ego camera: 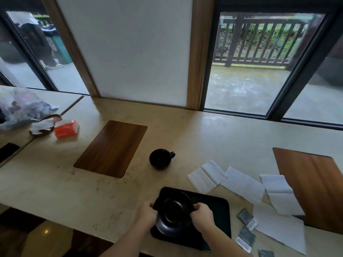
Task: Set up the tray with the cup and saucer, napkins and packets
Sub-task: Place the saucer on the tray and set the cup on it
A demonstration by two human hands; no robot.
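A black saucer [174, 214] is held over the left half of the black tray [219, 210] near the counter's front edge. My left hand [147, 213] grips its left rim and my right hand [202, 215] grips its right rim. A black cup [161, 158] stands upright on the counter beyond the tray, its handle pointing right. Several white napkins [241, 184] lie spread out to the right of the tray. Dark packets [246, 217] lie by the tray's right edge, near the counter front.
A wooden inlay panel [111, 148] sits in the beige counter [204, 136] at centre left, another [313, 184] at right. An orange tissue pack [66, 128], crumpled paper, a plastic bag [20, 108] and a phone [8, 151] lie far left. Windows run behind.
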